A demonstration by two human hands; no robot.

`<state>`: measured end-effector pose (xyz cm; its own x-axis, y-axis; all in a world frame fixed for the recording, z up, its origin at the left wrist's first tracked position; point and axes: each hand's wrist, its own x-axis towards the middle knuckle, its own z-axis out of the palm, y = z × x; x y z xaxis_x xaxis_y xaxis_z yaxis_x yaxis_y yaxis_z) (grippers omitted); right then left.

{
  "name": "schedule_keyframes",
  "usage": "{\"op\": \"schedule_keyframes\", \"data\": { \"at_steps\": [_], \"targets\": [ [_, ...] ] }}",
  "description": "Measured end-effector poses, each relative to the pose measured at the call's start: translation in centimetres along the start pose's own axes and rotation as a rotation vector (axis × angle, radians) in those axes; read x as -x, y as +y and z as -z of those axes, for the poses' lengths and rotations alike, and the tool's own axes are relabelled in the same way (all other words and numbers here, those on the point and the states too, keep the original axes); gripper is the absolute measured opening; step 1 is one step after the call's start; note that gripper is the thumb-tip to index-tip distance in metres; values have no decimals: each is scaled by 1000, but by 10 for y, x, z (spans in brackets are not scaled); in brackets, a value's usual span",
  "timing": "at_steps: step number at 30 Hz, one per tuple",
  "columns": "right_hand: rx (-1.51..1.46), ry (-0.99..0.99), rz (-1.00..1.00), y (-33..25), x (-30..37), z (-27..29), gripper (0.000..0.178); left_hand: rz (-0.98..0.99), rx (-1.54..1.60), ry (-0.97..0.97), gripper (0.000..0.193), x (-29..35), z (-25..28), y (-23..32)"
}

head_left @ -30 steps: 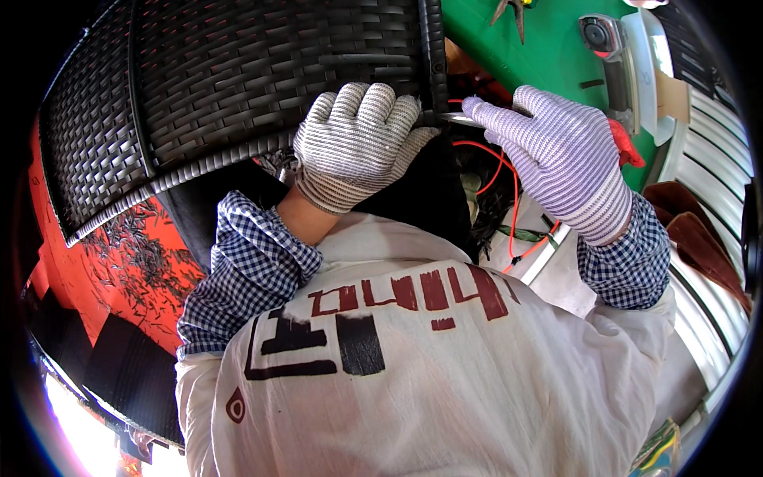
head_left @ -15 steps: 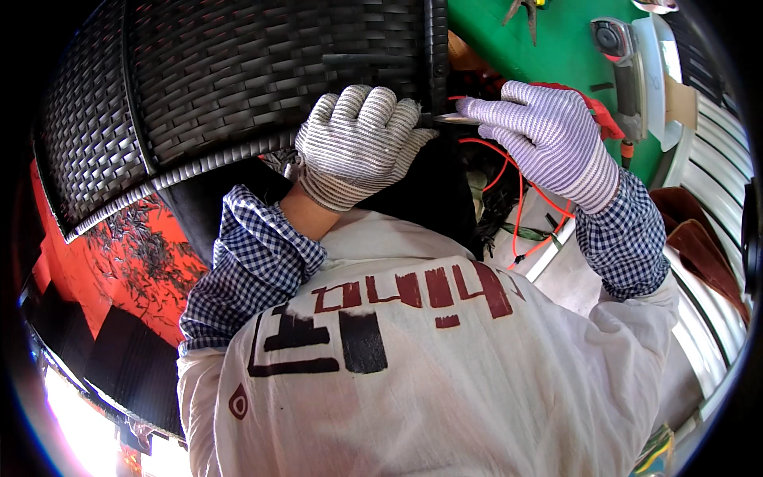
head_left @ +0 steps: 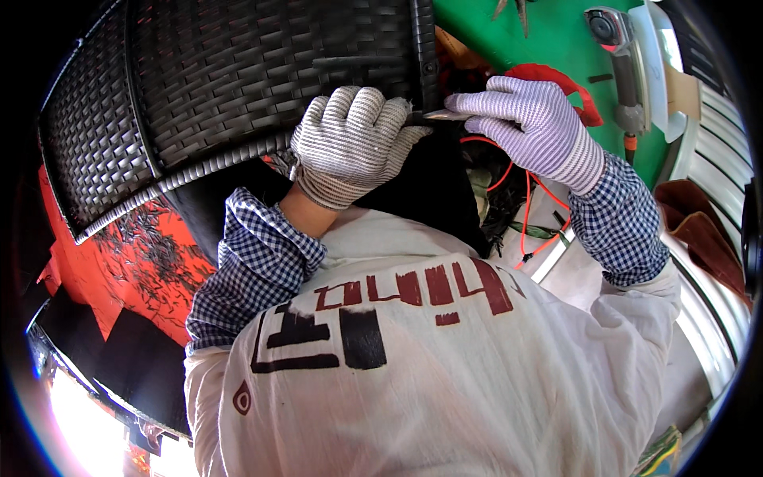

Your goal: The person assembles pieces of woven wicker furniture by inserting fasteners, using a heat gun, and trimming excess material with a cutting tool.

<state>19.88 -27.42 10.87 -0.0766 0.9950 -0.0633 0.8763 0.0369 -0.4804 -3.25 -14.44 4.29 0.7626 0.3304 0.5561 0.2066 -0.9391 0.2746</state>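
Note:
A black woven wicker panel (head_left: 262,87) with a braided border fills the upper left. My left hand (head_left: 356,143), in a striped knit glove, has its fingers curled over the panel's lower edge near the right corner, thumb pointing right. Beside that corner, my right hand (head_left: 528,123), in a matching glove, pinches a thin, pointed metal blade (head_left: 447,115) between thumb and fingers. The blade points left, its tip close to the panel's side rail (head_left: 427,67). Most of the tool's body is hidden in the glove, so its kind is unclear.
An orange-red cord (head_left: 526,211) loops below my right hand. On the green surface (head_left: 548,32) at upper right lie a grey power tool (head_left: 624,71) and a red strap (head_left: 584,95). Dark scraps (head_left: 151,242) litter a red surface at left. A brown piece (head_left: 695,230) lies far right.
The panel and most surroundings appear slightly shifted in the picture. My right hand's fingers and thumb have spread further apart around the blade. My left hand keeps its hold.

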Motion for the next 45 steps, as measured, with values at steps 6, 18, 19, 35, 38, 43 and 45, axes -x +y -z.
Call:
{"op": "schedule_keyframes", "data": {
  "at_steps": [6, 18, 19, 35, 38, 43, 45],
  "targets": [
    [25, 7, -65, -6, 11, 5, 31, -13, -7, -17, 36, -7, 0, 2],
    [-33, 37, -130, -15, 12, 5, 31, -11, -4, 2, 35, -10, 4, 3],
    [-121, 44, -127, -14, 13, 3, 30, -8, -3, 1, 35, -10, 4, 3],
    [311, -272, -295, -58, -2, 32, 27, 15, 15, -2, 32, -13, 4, 3],
    [337, -253, -260, -60, -6, 33, 26, 19, 17, -15, 32, -14, 6, 3],
    [366, -304, -287, -63, -11, 31, 24, 22, 27, -18, 33, -13, 6, 2],
    [377, -265, -244, -72, -15, 39, 25, 30, 59, -49, 33, -14, 8, 2]
  ]
}}
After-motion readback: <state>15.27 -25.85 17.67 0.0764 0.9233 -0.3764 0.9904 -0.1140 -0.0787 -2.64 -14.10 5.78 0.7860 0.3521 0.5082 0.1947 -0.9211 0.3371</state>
